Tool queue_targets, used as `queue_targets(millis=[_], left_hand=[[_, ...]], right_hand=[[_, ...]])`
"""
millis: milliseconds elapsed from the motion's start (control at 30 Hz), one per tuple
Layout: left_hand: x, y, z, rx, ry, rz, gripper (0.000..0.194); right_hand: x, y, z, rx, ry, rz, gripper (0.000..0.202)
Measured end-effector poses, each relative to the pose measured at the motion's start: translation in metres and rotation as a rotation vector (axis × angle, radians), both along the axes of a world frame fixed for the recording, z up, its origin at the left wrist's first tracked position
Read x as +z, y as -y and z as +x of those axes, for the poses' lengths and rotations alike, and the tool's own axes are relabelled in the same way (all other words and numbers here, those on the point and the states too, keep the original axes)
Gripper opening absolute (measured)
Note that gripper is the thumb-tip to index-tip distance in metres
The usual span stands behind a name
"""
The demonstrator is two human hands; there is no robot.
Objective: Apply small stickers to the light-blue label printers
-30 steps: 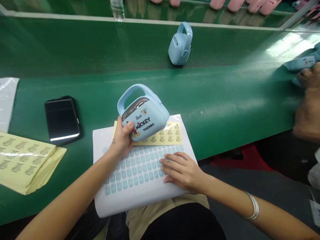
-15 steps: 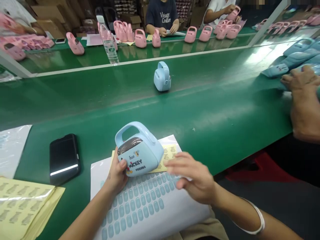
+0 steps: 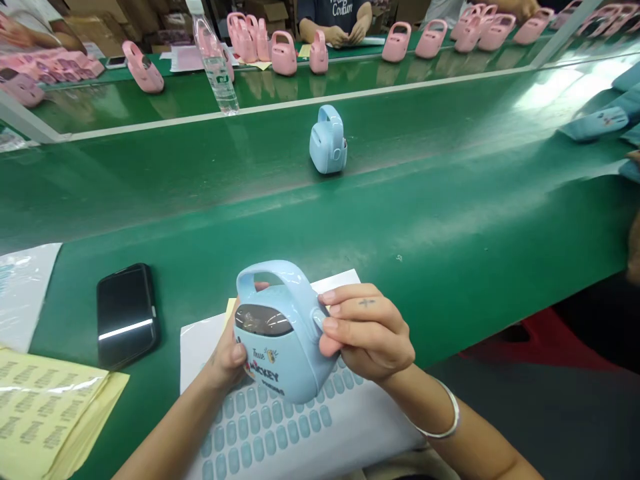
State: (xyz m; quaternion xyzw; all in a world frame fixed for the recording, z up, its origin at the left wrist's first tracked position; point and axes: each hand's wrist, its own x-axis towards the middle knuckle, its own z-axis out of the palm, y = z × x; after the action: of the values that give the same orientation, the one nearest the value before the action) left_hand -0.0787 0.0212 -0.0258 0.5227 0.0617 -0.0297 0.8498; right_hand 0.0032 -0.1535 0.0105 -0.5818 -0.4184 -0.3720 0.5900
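A light-blue plastic handled device [image 3: 285, 340] with a dark window and a Mickey print is raised over the sheets, slightly tilted. My left hand [image 3: 233, 353] is closed around its left side, the thumb on the printed front and the other fingers partly hidden behind. On the opposite side, my right hand [image 3: 367, 330] presses bent fingertips and thumb against the round handle joint; anything small under them is hidden. Beneath lies a white sheet [image 3: 350, 427] with rows of pale-blue oval stickers [image 3: 270, 440]. A yellow sheet shows only as a sliver at the left.
A black phone [image 3: 126, 313] and yellow label sheets [image 3: 45, 413] lie to the left. Another blue handled device [image 3: 328, 143] stands farther back on the green surface [image 3: 200, 193]. Pink ones [image 3: 284, 55] and a water bottle [image 3: 217, 67] stand beyond. Co-workers sit across and at the right.
My right hand has moved left from the air onto the device's side. The device has come slightly lower and turned. The co-worker's hand at right has mostly left view.
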Motion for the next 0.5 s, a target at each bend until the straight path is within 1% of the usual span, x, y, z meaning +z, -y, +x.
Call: queue_targets(millis=[100, 300, 400, 500], left_hand=[[0.0013, -0.0007, -0.0002, -0.045, 0.018, -0.041, 0.063], [-0.0009, -0.0032, -0.0008, -0.056, 0.022, -0.053, 0.044], [-0.0023, -0.0037, -0.0011, -0.054, 0.027, -0.092, 0.04], [-0.0029, -0.0028, -0.0009, -0.055, 0.026, -0.124, 0.041]], right_hand=[[0.0005, 0.0014, 0.0012, 0.006, 0.025, -0.016, 0.007], [0.0001, -0.0003, -0.0023, 0.027, -0.024, 0.003, 0.011], [0.0016, -0.0019, -0.0048, 0.044, -0.068, 0.01, 0.009], [0.0033, -0.0028, -0.0061, 0.062, -0.106, 0.005, 0.007]])
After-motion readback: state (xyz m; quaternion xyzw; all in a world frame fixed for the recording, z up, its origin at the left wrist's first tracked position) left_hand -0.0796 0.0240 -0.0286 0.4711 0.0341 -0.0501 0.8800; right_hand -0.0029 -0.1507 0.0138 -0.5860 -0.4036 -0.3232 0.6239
